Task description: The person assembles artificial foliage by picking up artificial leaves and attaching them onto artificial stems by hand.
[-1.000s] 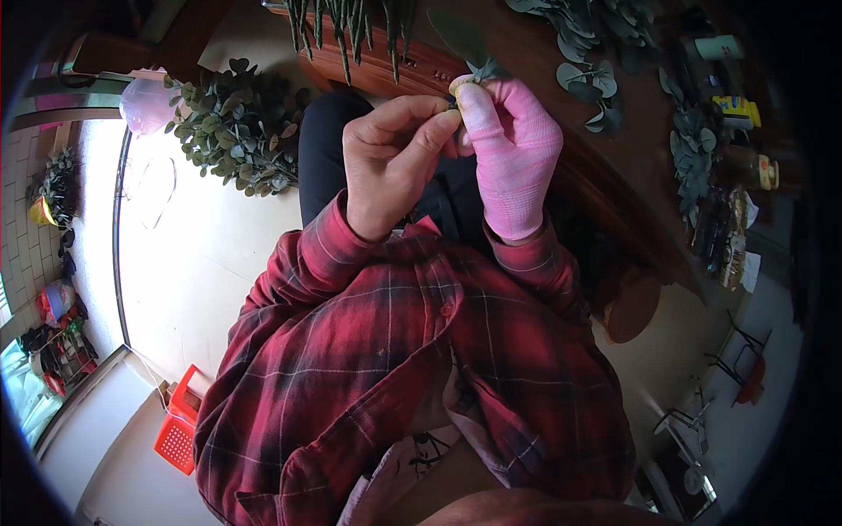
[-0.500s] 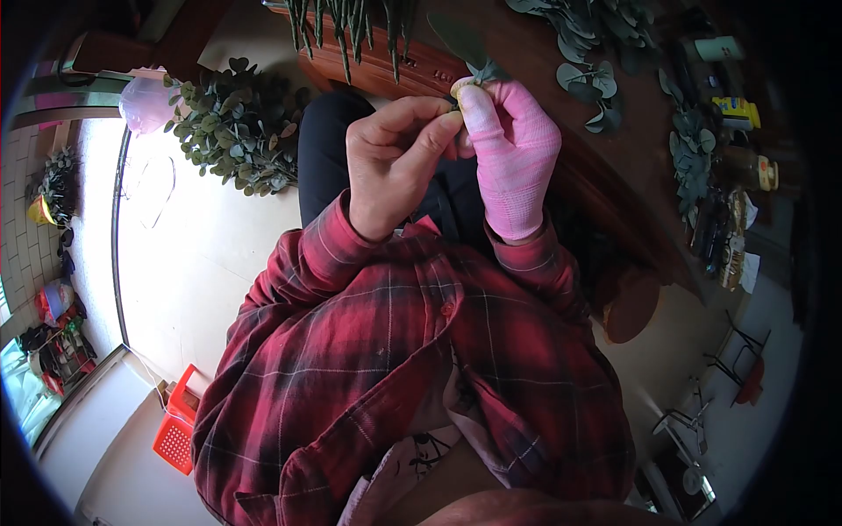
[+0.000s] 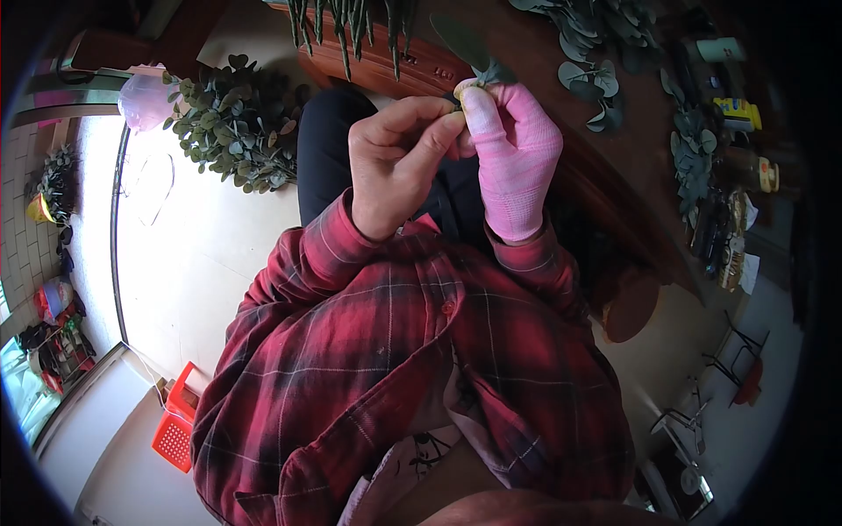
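Note:
My bare left hand (image 3: 399,162) is closed in a pinch, thumb against fingertips, close to the fingers of my other hand. In a pink glove, my right hand (image 3: 516,153) grips a leafy sprig (image 3: 462,42), with its green leaves sticking out above the fingertips. The sprig's lower end goes down toward my left fingertips. What exactly the left pinch holds is small and mostly hidden by the fingers. Both hands are in front of my chest, near the edge of the wooden table (image 3: 478,31).
Green stems (image 3: 351,31) hang over the table's near edge. Leafy branches (image 3: 596,39) lie farther right on it, by a yellow-labelled jar (image 3: 737,114). A large bunch of foliage (image 3: 232,127) stands left of my knee. A red plastic stool (image 3: 178,421) is at lower left.
Both hands keep their pinch in almost the same place. The sprig's leaf has tilted very slightly; nothing has been let go.

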Action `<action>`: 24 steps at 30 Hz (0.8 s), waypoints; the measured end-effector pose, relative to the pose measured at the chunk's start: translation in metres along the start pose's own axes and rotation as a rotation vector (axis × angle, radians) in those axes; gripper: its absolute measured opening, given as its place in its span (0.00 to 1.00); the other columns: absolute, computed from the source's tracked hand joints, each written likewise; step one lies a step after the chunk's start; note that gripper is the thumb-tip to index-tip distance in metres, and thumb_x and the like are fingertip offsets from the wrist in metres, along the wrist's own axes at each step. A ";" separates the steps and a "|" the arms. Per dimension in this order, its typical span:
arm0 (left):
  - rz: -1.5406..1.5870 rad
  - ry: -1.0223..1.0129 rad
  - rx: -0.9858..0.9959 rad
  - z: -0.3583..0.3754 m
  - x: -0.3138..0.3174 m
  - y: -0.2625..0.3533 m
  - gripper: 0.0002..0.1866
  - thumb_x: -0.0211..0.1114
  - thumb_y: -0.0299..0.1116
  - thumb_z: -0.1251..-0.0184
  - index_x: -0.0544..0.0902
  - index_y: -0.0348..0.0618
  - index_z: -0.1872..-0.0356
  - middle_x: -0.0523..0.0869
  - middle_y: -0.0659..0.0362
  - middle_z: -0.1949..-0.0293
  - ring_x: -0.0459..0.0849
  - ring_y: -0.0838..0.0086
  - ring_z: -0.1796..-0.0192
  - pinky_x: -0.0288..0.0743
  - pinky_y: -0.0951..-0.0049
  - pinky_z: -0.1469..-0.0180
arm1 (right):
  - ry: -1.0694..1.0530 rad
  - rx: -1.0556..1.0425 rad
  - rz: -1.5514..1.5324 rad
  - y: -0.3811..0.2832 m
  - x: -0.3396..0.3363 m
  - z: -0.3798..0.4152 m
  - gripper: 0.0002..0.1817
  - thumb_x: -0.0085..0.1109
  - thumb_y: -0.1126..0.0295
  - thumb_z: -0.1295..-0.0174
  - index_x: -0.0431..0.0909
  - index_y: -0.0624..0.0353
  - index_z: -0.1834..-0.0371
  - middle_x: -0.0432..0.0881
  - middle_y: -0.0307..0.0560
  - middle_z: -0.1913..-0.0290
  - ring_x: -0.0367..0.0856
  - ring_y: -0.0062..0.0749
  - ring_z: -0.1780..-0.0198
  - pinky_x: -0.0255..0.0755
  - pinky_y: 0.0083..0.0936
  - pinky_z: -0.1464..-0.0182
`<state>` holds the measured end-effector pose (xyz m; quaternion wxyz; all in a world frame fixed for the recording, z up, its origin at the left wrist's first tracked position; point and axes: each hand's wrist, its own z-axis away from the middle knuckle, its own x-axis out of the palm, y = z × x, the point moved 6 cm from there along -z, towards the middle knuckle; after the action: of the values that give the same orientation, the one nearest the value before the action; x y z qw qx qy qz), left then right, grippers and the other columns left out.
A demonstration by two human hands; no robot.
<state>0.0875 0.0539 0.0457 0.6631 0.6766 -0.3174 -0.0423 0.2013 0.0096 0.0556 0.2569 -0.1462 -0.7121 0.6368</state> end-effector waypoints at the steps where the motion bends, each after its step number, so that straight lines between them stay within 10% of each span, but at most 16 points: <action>1: 0.000 0.004 -0.001 0.000 0.000 -0.001 0.05 0.60 0.19 0.34 0.80 0.27 0.61 0.84 0.56 0.71 0.82 0.77 0.69 0.76 0.80 0.64 | 0.003 -0.005 0.011 0.000 0.000 0.000 0.05 0.62 0.74 0.38 0.78 0.65 0.65 0.79 0.33 0.73 0.72 0.09 0.72 0.69 0.10 0.70; 24: 0.145 -0.091 -0.193 -0.007 -0.009 -0.008 0.08 0.60 0.27 0.31 0.80 0.33 0.58 0.85 0.58 0.73 0.75 0.85 0.79 0.63 0.88 0.78 | -0.191 0.166 -0.092 -0.001 0.000 -0.014 0.08 0.58 0.70 0.35 0.81 0.64 0.62 0.78 0.35 0.77 0.72 0.11 0.78 0.65 0.09 0.74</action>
<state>0.0868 0.0637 0.0364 0.7114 0.5823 -0.3896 -0.0550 0.2093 0.0206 0.0574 0.2281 -0.0303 -0.6841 0.6922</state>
